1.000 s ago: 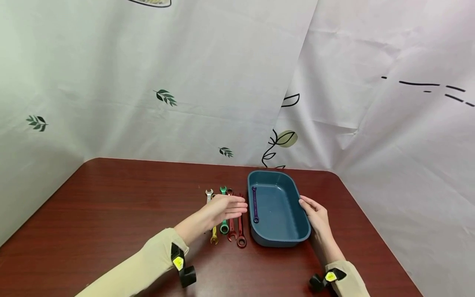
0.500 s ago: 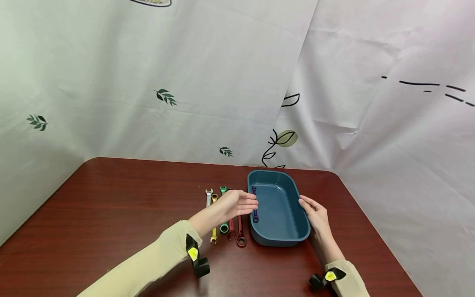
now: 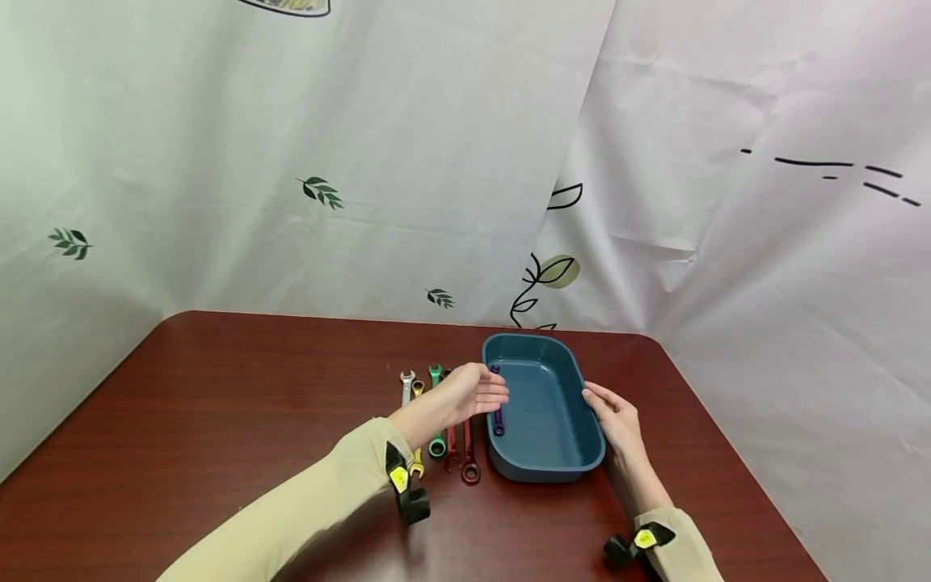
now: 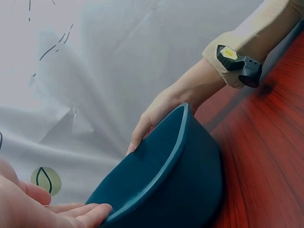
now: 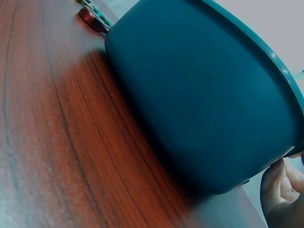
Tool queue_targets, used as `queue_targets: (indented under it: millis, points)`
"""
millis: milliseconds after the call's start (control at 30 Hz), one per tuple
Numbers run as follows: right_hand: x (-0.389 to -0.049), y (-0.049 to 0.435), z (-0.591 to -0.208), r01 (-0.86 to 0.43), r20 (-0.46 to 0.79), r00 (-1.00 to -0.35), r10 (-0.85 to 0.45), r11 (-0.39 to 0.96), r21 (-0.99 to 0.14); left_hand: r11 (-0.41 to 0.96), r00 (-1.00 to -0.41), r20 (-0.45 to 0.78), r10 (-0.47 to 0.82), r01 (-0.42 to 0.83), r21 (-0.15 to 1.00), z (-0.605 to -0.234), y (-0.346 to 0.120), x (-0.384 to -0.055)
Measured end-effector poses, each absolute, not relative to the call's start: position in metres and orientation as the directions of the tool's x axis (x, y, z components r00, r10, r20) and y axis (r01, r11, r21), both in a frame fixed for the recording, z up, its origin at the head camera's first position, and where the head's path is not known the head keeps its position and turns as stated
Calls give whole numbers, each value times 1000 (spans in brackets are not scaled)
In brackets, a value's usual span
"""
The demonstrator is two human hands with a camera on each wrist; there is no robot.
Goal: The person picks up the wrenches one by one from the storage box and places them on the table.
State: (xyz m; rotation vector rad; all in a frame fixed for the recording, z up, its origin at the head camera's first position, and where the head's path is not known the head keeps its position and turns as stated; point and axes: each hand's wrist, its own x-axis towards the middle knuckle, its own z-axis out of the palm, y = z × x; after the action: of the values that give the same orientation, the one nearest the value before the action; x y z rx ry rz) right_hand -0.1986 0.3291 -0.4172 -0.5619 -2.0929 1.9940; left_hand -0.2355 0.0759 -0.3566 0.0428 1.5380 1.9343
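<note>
A deep blue rectangular bin (image 3: 553, 420) stands on the table, with a purple combination wrench (image 3: 498, 422) lying along its inner left side. My left hand (image 3: 469, 392) reaches over the bin's left rim, fingers straight, partly covering that wrench; it holds nothing. In the left wrist view, its fingertips (image 4: 99, 211) are at the rim. My right hand (image 3: 618, 424) pinches the opposite rim between thumb and fingers. Left of the bin lie a silver wrench (image 3: 406, 390), a yellow wrench (image 3: 418, 466), a green wrench (image 3: 436, 447) and two red wrenches, partly hidden by my left forearm.
The dark red wooden table (image 3: 276, 380) extends widely to the left and in front of the bin. Behind it hangs a pale printed cloth (image 3: 436, 162), close to the bin's far end. Both sleeves carry a black wrist camera, such as the left wrist camera (image 3: 413, 503).
My left hand has moved right, from above the loose wrenches to over the bin's left rim. The right hand keeps its place on the bin, and the purple wrench has stayed put.
</note>
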Motion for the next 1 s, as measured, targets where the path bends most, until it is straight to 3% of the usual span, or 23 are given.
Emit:
queue_targets:
  millis: [767, 1000]
  points:
    - [-199, 329, -416, 142, -113, -912, 395, 47, -989, -95, -783, -418, 461, -512, 854, -353, 111, -240]
    - [-199, 328, -416, 139, -112, -912, 395, 40, -989, -11, -810, -430, 399, -473, 881, -359, 123, -241]
